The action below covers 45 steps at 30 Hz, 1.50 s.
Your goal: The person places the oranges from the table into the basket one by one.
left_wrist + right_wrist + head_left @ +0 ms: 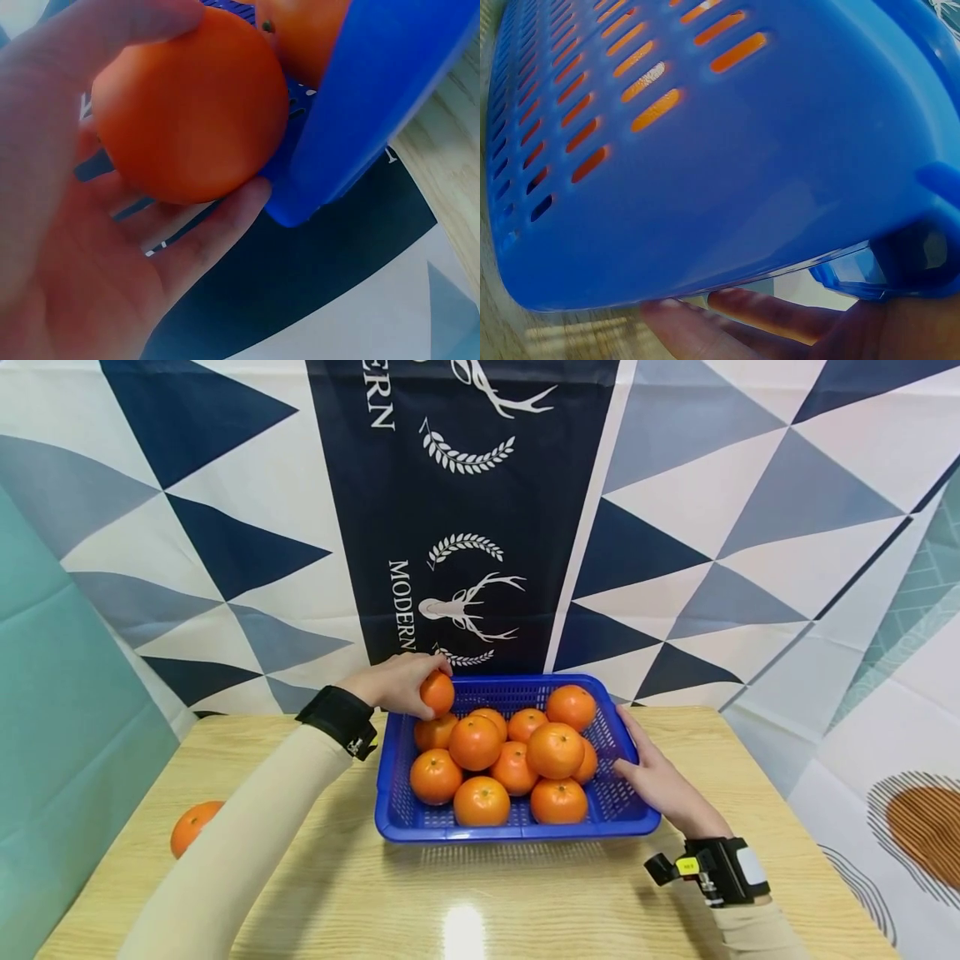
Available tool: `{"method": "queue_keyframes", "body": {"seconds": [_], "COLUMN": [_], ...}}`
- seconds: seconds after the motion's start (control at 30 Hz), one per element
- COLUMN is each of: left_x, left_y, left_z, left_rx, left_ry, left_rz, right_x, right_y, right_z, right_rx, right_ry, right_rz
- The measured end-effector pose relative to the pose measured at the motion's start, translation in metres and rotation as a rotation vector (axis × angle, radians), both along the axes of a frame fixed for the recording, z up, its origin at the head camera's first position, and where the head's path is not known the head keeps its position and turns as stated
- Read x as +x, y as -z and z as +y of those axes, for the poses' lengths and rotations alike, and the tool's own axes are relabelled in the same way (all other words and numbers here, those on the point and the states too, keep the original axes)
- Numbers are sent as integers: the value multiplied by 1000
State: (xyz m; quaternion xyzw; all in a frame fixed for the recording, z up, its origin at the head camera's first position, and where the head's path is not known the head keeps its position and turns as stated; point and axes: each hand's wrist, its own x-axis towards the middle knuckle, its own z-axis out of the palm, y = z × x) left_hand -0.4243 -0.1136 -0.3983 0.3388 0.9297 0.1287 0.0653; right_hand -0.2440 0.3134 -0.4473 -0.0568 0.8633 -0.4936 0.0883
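Observation:
My left hand (401, 683) holds an orange (437, 693) at the back left corner of the blue plastic basket (517, 833). In the left wrist view, the thumb lies over this orange (191, 112) and the fingers come round its other side, close to the basket rim (352, 112). My right hand (663, 777) grips the basket's right side, with the thumb over the rim and the fingers along the outside. In the right wrist view, its fingers (765, 315) touch the slotted basket wall (742, 187). Several oranges (476, 743) lie piled in the basket.
One more orange (193, 827) sits on the wooden table (360, 893) at the left, partly hidden by my left forearm. A patterned cloth (480, 510) hangs right behind the basket.

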Motion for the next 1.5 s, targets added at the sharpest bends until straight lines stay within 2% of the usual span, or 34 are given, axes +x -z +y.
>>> {"method": "queue_keyframes", "body": {"seconds": [0.33, 0.57, 0.83, 1.03, 1.13, 1.17, 1.2, 1.4, 1.5], "left_x": [5, 19, 13, 6, 9, 12, 20, 75, 86], "left_y": [-2, -14, -3, 6, 5, 3, -3, -53, -61], "left_z": [1, 0, -5, -17, -24, -27, -28, -30, -35], "left_rx": [-32, -26, -21, 14, 42, 43, 45, 34, 23], "left_ry": [-46, -54, -39, -32, -33, -26, -25, -31, -55], "left_rz": [-28, -86, -53, -19, 8, 26, 25, 1, 17], "right_x": [0, 0, 1, 1, 1, 1, 0, 0, 0], "right_y": [-1, 0, 0, 0, 0, -1, -1, -2, -2], "right_z": [1, 0, -1, -1, -1, -1, -1, -1, -1], "right_rx": [5, -4, 0, 0, 0, -2, 0, 10, 9], "right_ry": [-1, -6, -11, -7, -9, -10, -12, -8, -5], "right_rz": [10, 9, 6, 9, 9, 9, 9, 8, 5]}}
